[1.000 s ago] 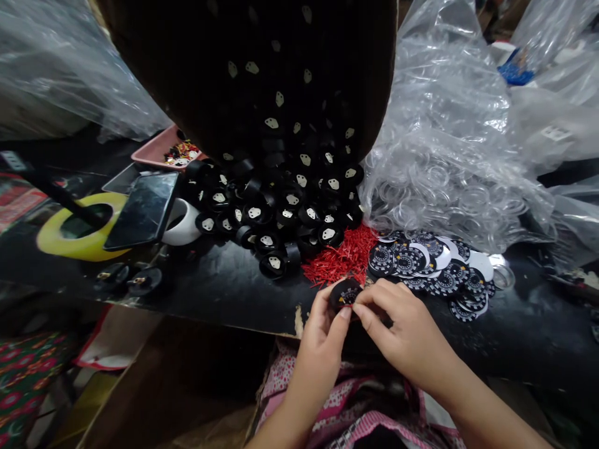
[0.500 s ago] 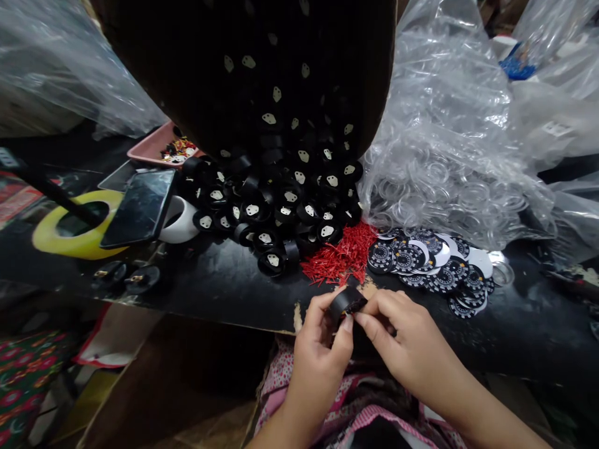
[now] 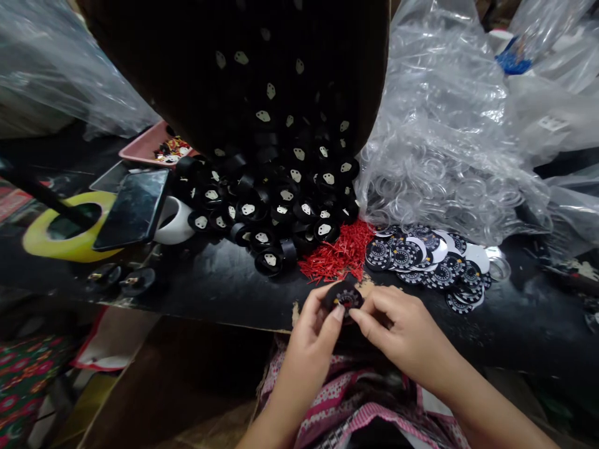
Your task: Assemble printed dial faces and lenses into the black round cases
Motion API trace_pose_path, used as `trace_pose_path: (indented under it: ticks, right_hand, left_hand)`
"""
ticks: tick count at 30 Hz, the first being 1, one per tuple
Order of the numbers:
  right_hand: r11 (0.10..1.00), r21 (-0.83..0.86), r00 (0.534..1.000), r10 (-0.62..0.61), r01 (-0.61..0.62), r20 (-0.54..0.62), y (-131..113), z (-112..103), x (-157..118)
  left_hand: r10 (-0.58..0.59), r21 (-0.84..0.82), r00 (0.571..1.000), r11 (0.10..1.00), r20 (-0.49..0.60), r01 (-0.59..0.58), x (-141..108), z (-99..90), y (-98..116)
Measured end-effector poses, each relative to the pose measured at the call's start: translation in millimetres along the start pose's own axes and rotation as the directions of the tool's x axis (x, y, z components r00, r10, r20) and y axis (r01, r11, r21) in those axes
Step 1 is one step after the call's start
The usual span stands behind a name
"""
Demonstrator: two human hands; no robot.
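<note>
My left hand (image 3: 314, 327) is closed round a small round black gauge (image 3: 345, 294), whose dial with white marks faces up toward me. At the gauge's right edge, the thumb and fingers of my right hand (image 3: 397, 317) are pinched together. Whatever sits between those fingertips is too small to make out. Just beyond my hands lies a heap of thin red pointers (image 3: 334, 252). To its right is a spread of black printed dial discs (image 3: 440, 265), some turned white side up. Behind the pointers, black round housings (image 3: 269, 259) with pale plates inside are piled up.
A large dark container (image 3: 234, 25) tips toward me above the housings. Clear rings fill a plastic bag (image 3: 440, 181) on the right. Leftward are a phone (image 3: 133, 209), a yellow tape roll (image 3: 35, 234), a white ring (image 3: 174, 232), a pink tray (image 3: 140, 144) and two black round parts (image 3: 137, 282).
The gauge has turned in my left hand, from showing its black side wall to showing its dial face. My right fingers stay at its edge. The whole view has shifted slightly.
</note>
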State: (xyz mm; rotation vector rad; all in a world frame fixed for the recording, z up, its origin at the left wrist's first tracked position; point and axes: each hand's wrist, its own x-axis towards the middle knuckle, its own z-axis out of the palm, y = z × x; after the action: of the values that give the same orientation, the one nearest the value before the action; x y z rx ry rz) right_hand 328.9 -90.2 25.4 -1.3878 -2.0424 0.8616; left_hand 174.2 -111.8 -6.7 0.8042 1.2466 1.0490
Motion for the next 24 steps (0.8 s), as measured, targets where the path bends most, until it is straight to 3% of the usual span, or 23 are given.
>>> trace_pose_path:
  ticks: [3,5,9,11,15,19,20,22,24]
  right_hand:
    - [0.982,-0.120,0.988,-0.150,0.146,-0.031,3,-1,3]
    - [0.952,-0.224,0.975,-0.220,0.211,-0.014,6,0,5]
    - [0.886,-0.377,0.956,-0.292,0.270,-0.001,8,6,10]
    - [0.876,-0.406,0.955,-0.296,0.260,-0.028,5,10,11]
    - [0.914,-0.393,0.989,-0.134,0.096,-0.070,-5,11,11]
    - [0.974,-0.228,1.000,-0.002,0.007,0.020,6,-15,20]
    - [0.977,-0.215,1.000,-0.003,0.002,-0.002,15,-25,26]
    - [0.925,-0.356,0.970,0.045,-0.131,-0.239,38,-45,41]
    - [0.810,-0.534,0.956,0.106,-0.242,-0.272,61,-62,56]
  left_hand:
    - [-0.064,-0.123,0.997,0.990,0.037,0.068,3,0.9,2]
    - [-0.072,-0.112,0.996,0.991,0.053,0.077,3,-0.3,3]
    - [-0.082,0.033,0.996,0.996,0.039,0.081,1,-3.9,0]
    - [-0.156,-0.041,0.988,0.987,-0.003,0.155,0,-1.9,-4]
    - [-0.338,-0.382,0.941,0.870,-0.008,0.310,-1,7.6,-13]
    - [-0.268,-0.316,0.963,0.914,-0.003,0.253,3,8.3,-16]
    - [-0.252,-0.312,0.968,0.919,0.006,0.241,5,7.4,-17]
    - [-0.232,-0.355,0.972,0.907,0.029,0.227,8,6.7,-20]
    - [-0.237,-0.400,0.969,0.884,0.063,0.242,9,8.3,-25]
